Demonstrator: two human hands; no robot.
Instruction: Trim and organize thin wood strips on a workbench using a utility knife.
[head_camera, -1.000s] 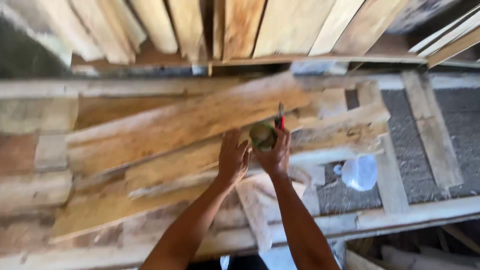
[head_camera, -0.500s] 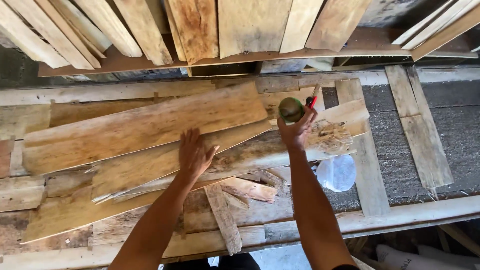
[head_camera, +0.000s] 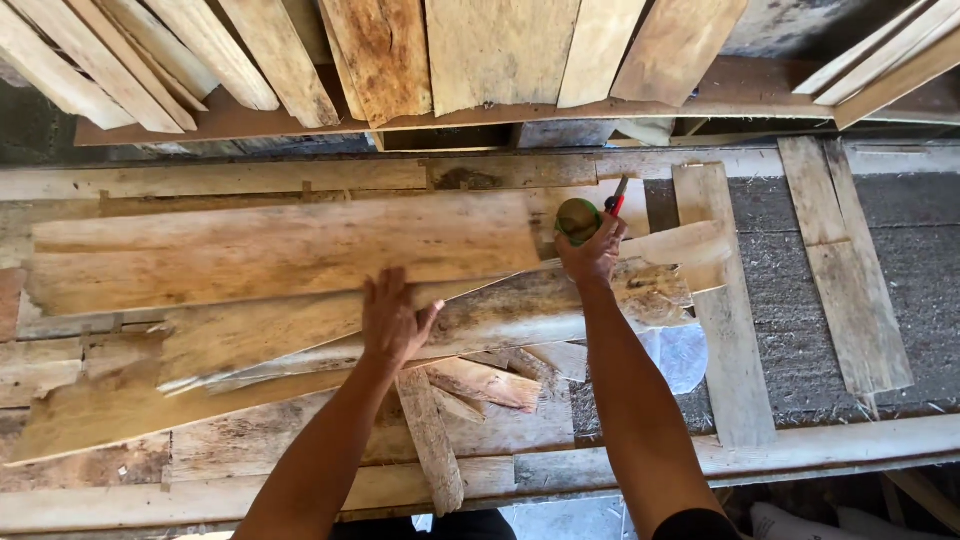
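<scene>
Rough timber fills the whole view: a workbench of grey, weathered wooden slats (head_camera: 740, 380) runs across the frame, with coarse grey matting showing between the slats on the right, and above it a row of pale sawn boards leaning side by side (head_camera: 500, 50). On the bench lies a loose stack of planks. Largest is a long, broad plank of pale yellowish wood with a streaky grain (head_camera: 280, 250), lying almost level on top of the others. Under it sits a narrower, greyer plank with a ragged, bark-like edge (head_camera: 520, 310), slanting up toward the right, and lower down a few short splintered offcuts of brown wood (head_camera: 480, 385). A crumpled piece of clear plastic (head_camera: 680, 355) shows just beneath the right end of the grey plank.

The left hand (head_camera: 392, 322) rests flat, fingers spread and pressed down, on the lower edge of the broad plank where it overlaps the grey one; it grips nothing. The right hand (head_camera: 592, 250) is curled around a small round greenish object (head_camera: 576, 218), held at the right end of the broad plank, and the same fingers pinch a thin red-handled tool (head_camera: 616, 197) that sticks up above the knuckles.
</scene>
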